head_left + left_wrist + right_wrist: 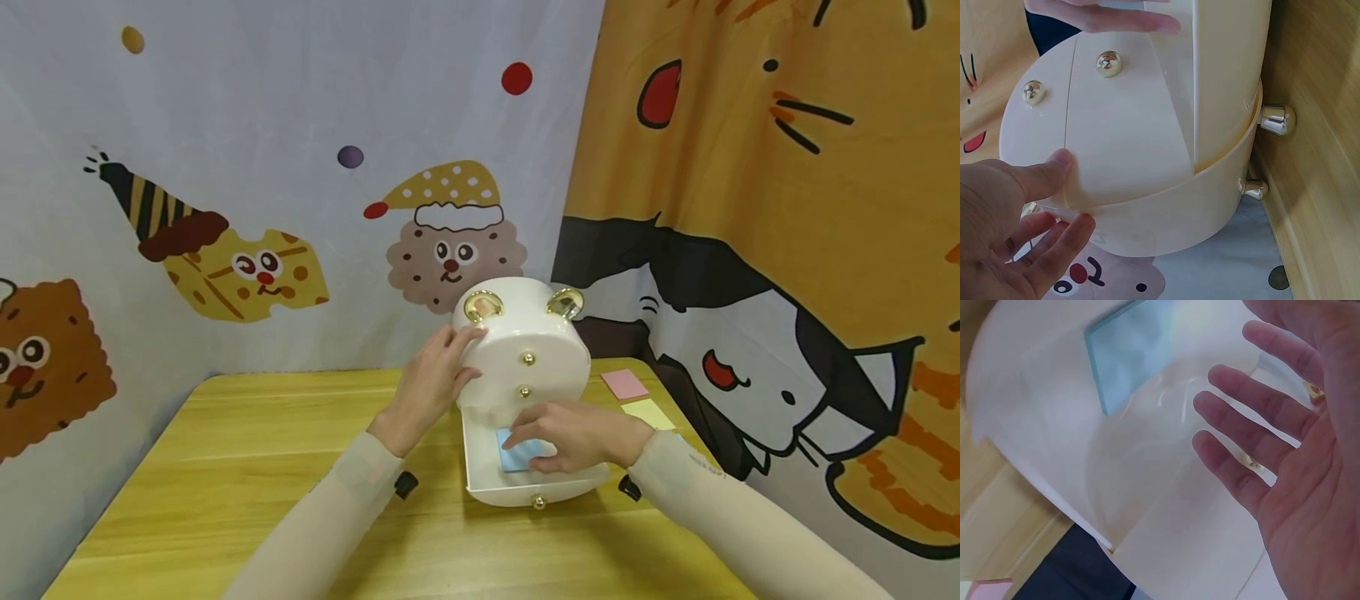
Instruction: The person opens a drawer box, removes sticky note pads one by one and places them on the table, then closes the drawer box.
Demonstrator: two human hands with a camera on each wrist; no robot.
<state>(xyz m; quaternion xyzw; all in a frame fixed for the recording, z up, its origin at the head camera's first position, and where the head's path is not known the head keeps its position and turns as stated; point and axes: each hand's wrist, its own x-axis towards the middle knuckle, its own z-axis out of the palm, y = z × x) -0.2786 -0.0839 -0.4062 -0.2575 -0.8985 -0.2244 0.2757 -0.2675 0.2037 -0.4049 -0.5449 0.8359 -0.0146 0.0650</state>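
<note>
A white rounded drawer box [517,342] with gold ears and gold knobs stands on the table. Its bottom drawer [506,497] is pulled out toward me. On the drawer floor lies a light blue pad of sticky notes [1129,356]. My left hand [429,375] rests against the box's left side; in the left wrist view its thumb [1047,175] touches the front face and the fingers lie by the curved side. Over the drawer is my right hand [577,433], overlapping the blue pad in the head view. The right wrist view shows its fingers [1260,397] spread, apart from the pad.
To the right of the box, a pink sticky-note pad [625,384] and a yellow one [648,413] lie on the wooden table [285,467]. A bit of blue shows beside my right wrist. Cartoon-printed curtains [262,125] hang behind and to the right.
</note>
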